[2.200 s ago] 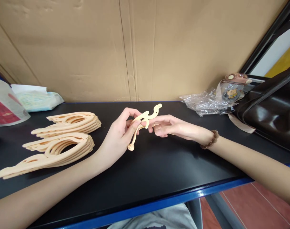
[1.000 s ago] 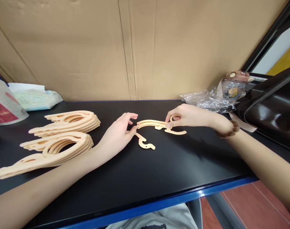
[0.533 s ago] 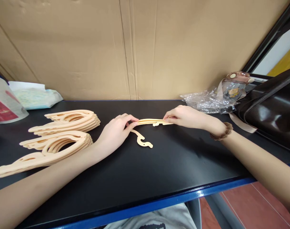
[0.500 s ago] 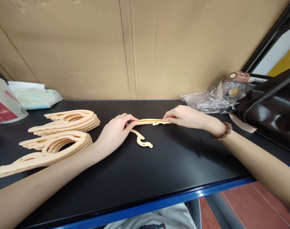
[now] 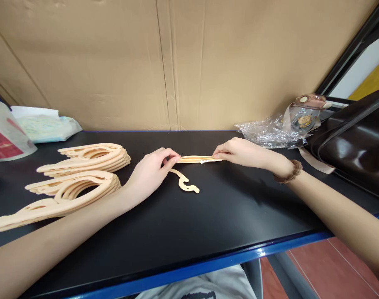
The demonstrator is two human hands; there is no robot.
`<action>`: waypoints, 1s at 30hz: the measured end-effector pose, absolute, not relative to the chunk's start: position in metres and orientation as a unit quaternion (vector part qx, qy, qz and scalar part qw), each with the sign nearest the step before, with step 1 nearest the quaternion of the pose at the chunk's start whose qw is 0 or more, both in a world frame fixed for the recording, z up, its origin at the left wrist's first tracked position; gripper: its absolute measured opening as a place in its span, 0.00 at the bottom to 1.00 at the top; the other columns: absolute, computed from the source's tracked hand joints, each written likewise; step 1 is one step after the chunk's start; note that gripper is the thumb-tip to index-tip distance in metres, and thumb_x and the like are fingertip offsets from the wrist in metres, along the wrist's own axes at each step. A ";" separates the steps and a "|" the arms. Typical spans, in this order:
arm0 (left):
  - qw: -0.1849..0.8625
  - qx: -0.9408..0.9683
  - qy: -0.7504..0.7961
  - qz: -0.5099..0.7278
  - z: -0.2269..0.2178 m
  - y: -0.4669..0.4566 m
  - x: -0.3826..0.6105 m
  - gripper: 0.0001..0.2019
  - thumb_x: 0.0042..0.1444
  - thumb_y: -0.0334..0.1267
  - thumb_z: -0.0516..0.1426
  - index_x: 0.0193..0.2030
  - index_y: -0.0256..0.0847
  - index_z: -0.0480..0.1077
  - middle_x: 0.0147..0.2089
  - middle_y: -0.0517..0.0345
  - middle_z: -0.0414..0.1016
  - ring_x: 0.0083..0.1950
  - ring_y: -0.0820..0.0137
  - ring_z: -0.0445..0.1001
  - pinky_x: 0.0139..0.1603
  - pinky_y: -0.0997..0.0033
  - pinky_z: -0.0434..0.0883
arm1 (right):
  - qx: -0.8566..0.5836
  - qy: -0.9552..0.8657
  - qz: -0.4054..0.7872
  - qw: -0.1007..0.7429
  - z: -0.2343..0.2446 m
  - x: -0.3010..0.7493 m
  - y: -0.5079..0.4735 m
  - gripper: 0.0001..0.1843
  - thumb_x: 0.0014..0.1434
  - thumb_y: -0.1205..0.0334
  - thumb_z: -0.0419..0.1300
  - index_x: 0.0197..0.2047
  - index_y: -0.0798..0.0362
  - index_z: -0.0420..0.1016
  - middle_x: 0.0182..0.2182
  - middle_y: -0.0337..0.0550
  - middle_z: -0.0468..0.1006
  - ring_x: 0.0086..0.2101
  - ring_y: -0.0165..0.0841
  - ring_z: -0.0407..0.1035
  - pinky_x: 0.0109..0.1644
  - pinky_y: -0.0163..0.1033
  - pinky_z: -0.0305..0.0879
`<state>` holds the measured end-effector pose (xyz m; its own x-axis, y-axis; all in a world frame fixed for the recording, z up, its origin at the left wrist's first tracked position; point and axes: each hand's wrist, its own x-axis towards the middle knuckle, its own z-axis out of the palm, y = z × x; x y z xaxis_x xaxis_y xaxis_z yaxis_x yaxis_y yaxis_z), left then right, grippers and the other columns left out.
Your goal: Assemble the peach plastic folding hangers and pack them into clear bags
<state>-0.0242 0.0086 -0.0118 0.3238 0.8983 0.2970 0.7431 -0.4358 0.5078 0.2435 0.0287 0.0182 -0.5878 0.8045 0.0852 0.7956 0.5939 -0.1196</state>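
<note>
The left forearm comes in from the lower left corner, and the left hand ends it palm down, knuckles raised and wrist nearly straight. Its thumb and forefinger pinch the left end of a slim pale strip, the other fingers curling in behind. From the lower right the other forearm slants up and inward; the right hand, back uppermost and slightly bent at the wrist, grips the strip's right end between thumb and fingertips. The strip therefore runs sideways between the two hands, edge toward the viewer, over the middle of the black table. One S-shaped hook extends from beneath the left fingers toward the near side; whether those fingers also hold it cannot be told. Two stacks of pale curved pieces sit to the left, a rear stack and a near stack, each several layers deep, though the layers overlap too closely to count. Beyond them stand one red-and-white container and one soft packet. At the far right are one crumpled clear wrapper, one transparent bottle with a brown top, and one dark bag. One brown band circles the right wrist.
</note>
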 end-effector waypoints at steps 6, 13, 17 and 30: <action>0.176 0.795 0.498 0.300 -0.012 0.010 -0.026 0.11 0.60 0.45 0.52 0.40 0.45 0.73 0.41 0.58 0.76 0.35 0.68 0.69 0.37 0.68 0.65 | -0.464 -0.874 0.125 0.078 0.022 0.242 0.027 0.13 0.60 0.56 0.56 0.40 0.51 0.80 0.27 0.38 0.77 0.26 0.28 0.64 0.30 0.34 0.53; 0.216 0.775 0.480 0.351 -0.015 0.013 -0.025 0.09 0.54 0.41 0.56 0.41 0.43 0.71 0.39 0.58 0.75 0.33 0.70 0.69 0.35 0.69 0.66 | -0.473 -0.857 0.161 0.126 0.018 0.240 0.028 0.11 0.56 0.55 0.60 0.33 0.54 0.77 0.19 0.31 0.59 0.22 0.25 0.50 0.27 0.34 0.44; 0.200 0.784 0.469 0.354 -0.014 0.011 -0.024 0.09 0.56 0.40 0.55 0.41 0.43 0.71 0.38 0.58 0.73 0.34 0.70 0.68 0.35 0.69 0.66 | -0.473 -0.858 0.154 0.128 0.017 0.239 0.027 0.10 0.56 0.55 0.61 0.33 0.54 0.74 0.20 0.32 0.62 0.23 0.25 0.53 0.28 0.33 0.46; 0.284 0.709 0.373 0.527 0.002 -0.016 -0.013 0.07 0.63 0.41 0.53 0.45 0.43 0.65 0.38 0.60 0.70 0.38 0.72 0.71 0.41 0.73 0.70 | -0.451 -0.867 -0.034 0.211 0.016 0.217 0.004 0.08 0.60 0.55 0.58 0.37 0.51 0.70 0.18 0.31 0.67 0.19 0.25 0.57 0.28 0.32 0.47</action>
<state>-0.0127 -0.0162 0.0018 0.1661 0.8282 0.5352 0.2287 -0.5603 0.7961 0.2167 0.0043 0.0160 -0.5043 0.7669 0.3970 0.7955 0.5914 -0.1318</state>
